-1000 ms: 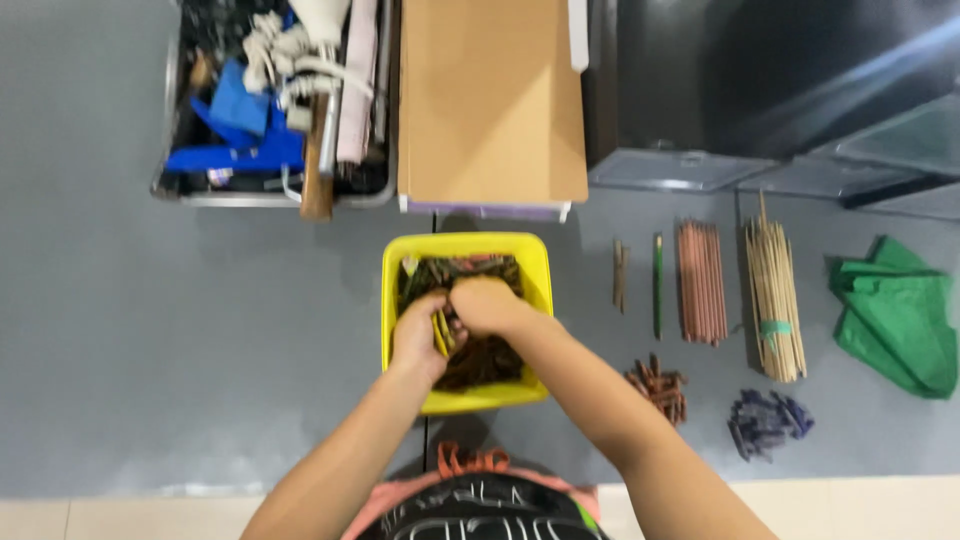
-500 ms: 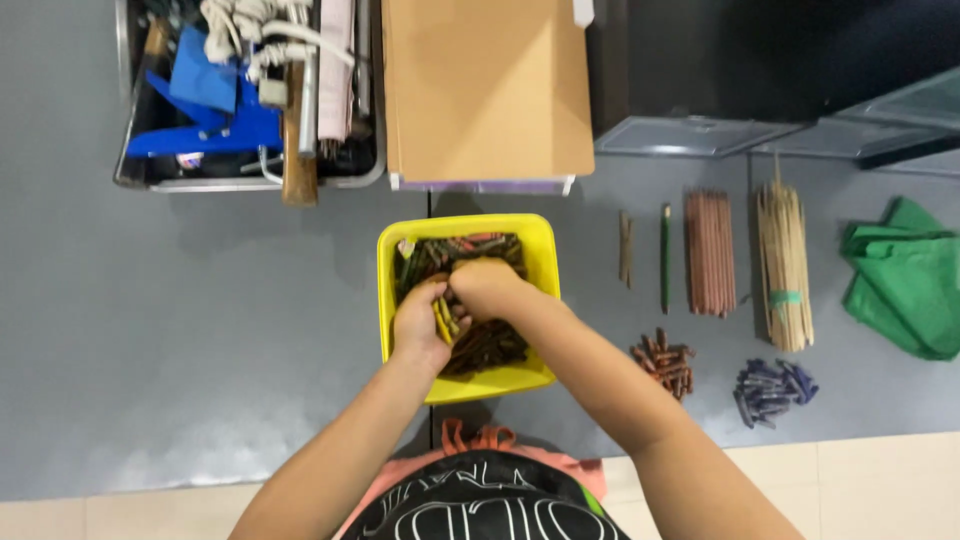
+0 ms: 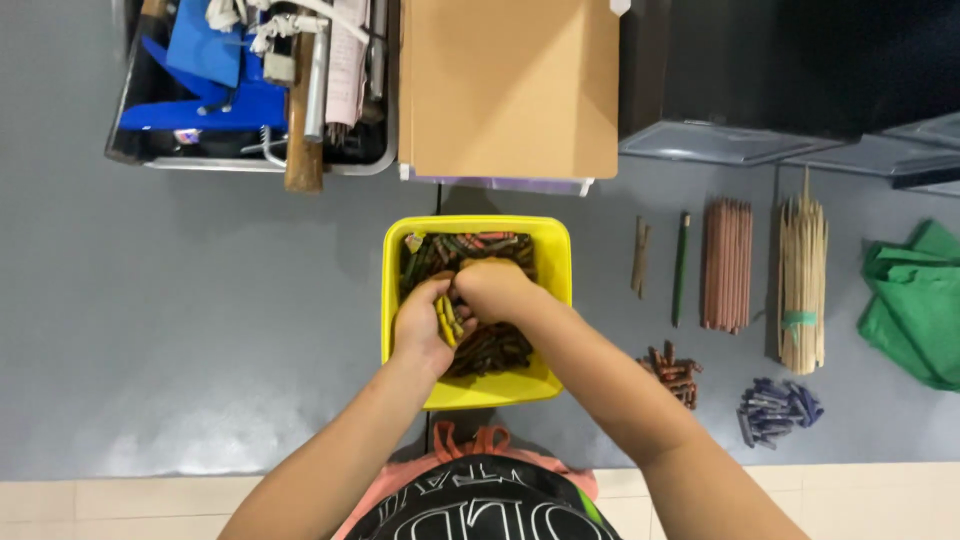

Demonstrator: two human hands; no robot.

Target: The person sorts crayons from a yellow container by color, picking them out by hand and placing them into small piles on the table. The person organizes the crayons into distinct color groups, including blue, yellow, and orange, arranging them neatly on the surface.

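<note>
A grey floor (image 3: 200, 330) fills most of the view, with a strip of pale tiles (image 3: 120, 500) along the near edge. On it stands a yellow tub (image 3: 395, 290) full of short crayons (image 3: 480, 345), directly in front of the person. The left hand (image 3: 425, 325) is curled inside the tub around a few yellow crayons (image 3: 448, 320), fingers partly closed on them. The right hand (image 3: 495, 290) rests bent over the pile, touching the left; whether it grips anything cannot be told. Beyond the tub sit a cardboard box (image 3: 510, 90) and a tray of tools (image 3: 250, 90). To the right lie a bundle of sticks (image 3: 803, 285), brown pencils (image 3: 728, 265), small heaps of brown crayons (image 3: 675, 370) and blue crayons (image 3: 775, 408), and a green cloth (image 3: 915, 305).
</note>
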